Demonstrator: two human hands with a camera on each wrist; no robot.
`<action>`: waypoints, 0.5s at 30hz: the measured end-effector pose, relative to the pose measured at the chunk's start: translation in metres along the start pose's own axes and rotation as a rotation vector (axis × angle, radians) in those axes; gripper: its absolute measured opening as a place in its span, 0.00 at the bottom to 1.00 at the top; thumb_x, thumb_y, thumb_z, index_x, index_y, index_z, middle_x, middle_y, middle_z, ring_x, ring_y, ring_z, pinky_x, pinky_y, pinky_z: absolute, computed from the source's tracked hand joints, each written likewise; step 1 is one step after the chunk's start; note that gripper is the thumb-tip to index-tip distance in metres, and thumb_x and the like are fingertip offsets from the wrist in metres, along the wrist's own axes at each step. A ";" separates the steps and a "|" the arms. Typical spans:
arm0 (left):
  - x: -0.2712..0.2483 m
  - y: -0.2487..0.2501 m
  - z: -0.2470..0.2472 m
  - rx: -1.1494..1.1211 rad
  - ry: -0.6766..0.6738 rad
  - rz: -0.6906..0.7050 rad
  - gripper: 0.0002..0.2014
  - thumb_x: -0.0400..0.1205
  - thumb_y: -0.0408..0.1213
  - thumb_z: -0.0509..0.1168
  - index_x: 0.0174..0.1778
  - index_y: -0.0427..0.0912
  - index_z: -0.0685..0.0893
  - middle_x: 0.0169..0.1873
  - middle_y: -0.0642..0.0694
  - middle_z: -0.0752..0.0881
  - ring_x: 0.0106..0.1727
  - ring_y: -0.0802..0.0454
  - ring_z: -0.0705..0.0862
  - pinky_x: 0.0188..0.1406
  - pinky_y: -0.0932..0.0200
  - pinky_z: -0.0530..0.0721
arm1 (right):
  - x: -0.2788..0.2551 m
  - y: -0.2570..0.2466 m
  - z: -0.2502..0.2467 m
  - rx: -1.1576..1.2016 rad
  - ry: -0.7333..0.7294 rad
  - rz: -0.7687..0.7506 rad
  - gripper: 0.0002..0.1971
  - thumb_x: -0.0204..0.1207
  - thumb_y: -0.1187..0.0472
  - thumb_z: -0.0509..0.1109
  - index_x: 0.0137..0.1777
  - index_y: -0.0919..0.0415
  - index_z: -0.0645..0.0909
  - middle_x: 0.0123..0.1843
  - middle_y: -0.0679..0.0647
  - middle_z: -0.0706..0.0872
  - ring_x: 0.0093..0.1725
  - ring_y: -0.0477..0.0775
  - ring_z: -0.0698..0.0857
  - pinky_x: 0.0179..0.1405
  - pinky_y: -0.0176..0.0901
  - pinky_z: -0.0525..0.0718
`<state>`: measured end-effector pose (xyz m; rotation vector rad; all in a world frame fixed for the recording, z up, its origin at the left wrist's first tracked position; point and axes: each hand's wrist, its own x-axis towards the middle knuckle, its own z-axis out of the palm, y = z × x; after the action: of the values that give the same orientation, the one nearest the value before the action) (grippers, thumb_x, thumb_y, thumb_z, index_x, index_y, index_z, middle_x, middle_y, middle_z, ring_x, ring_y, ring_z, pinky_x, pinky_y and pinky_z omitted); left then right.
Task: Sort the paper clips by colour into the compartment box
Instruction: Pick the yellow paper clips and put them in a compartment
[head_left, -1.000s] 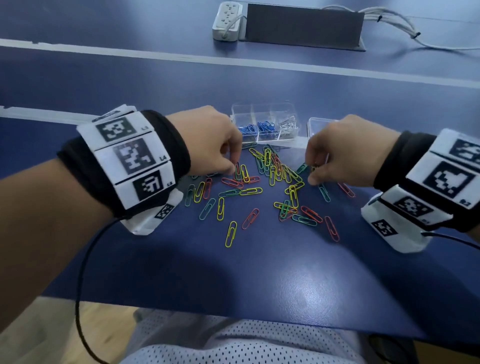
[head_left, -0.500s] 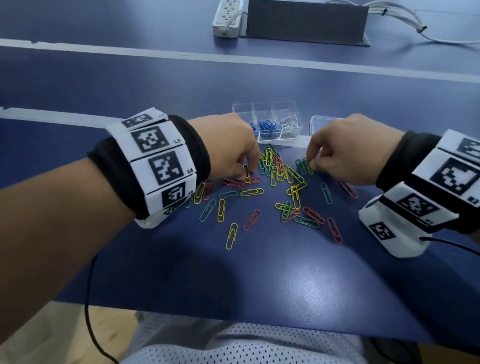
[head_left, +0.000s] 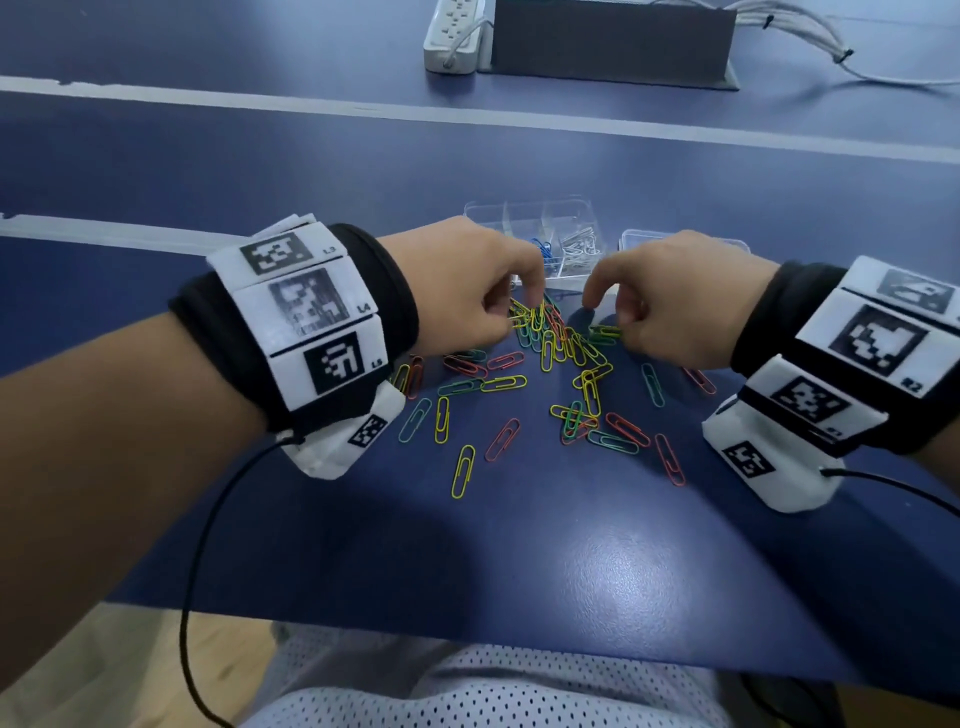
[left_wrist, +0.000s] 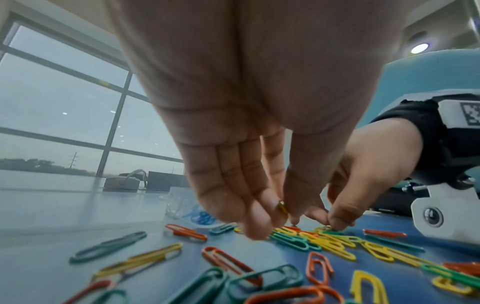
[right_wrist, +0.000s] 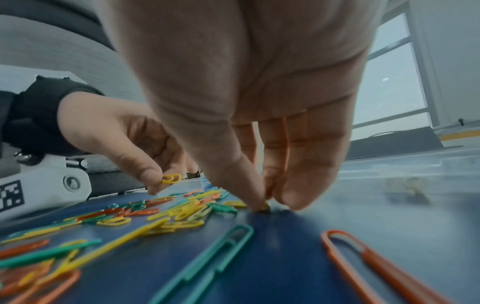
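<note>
Dark blue desk (head_left: 519, 545), glossy, glare patch near the front edge, white stripes running across the far part. Big windows (left_wrist: 64, 123) in the left wrist view, grey sky, tree line and pylons outside; ceiling light (left_wrist: 419, 48) top right there. White power strip (head_left: 452, 36) and a dark box (head_left: 613, 41) at the desk's far side, white cables (head_left: 810, 41) trailing right.

Paper clips (head_left: 545, 374) are loose mid-desk: yellow, green, orange-red, densest between the hands, scattered toward the person. Clear compartment box (head_left: 540, 228) sits just behind the heap; blue clips (head_left: 543, 248) in one compartment, silver clips (head_left: 576, 244) in the one to their right. A second clear container (head_left: 639, 239) is just right of the box, mostly hidden.

Left hand (head_left: 467, 291): grip pinches a yellow clip (right_wrist: 171, 179) between thumb and fingers, lifted just above the heap. Right hand (head_left: 680, 306): thumb and fingertips pressed together on a clip at the heap's right edge, clip still on the desk, colour unclear. Black straps with white marker blocks on both wrists.
</note>
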<state>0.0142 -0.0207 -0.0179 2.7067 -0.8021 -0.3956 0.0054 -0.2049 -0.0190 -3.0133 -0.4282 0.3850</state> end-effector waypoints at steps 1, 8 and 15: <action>0.001 0.001 0.001 -0.017 0.003 -0.007 0.14 0.76 0.33 0.61 0.54 0.53 0.82 0.33 0.52 0.85 0.30 0.66 0.76 0.40 0.65 0.73 | 0.000 0.000 0.000 0.000 -0.004 0.003 0.18 0.71 0.66 0.62 0.57 0.47 0.81 0.45 0.50 0.82 0.45 0.52 0.73 0.35 0.37 0.68; 0.011 -0.001 0.002 -0.064 0.050 -0.127 0.05 0.76 0.34 0.60 0.44 0.47 0.79 0.34 0.53 0.80 0.31 0.63 0.73 0.38 0.63 0.69 | 0.000 0.001 -0.001 -0.003 -0.022 -0.069 0.12 0.71 0.61 0.67 0.52 0.49 0.85 0.42 0.48 0.83 0.46 0.53 0.78 0.44 0.36 0.69; 0.015 0.001 0.002 -0.044 -0.013 -0.213 0.06 0.76 0.38 0.60 0.34 0.49 0.70 0.30 0.54 0.74 0.31 0.56 0.71 0.29 0.61 0.68 | 0.000 -0.002 0.000 -0.099 0.004 -0.079 0.10 0.73 0.61 0.65 0.49 0.52 0.85 0.46 0.49 0.87 0.46 0.50 0.73 0.29 0.37 0.63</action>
<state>0.0256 -0.0302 -0.0217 2.7587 -0.5031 -0.4719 0.0046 -0.2029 -0.0183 -3.0795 -0.5800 0.3626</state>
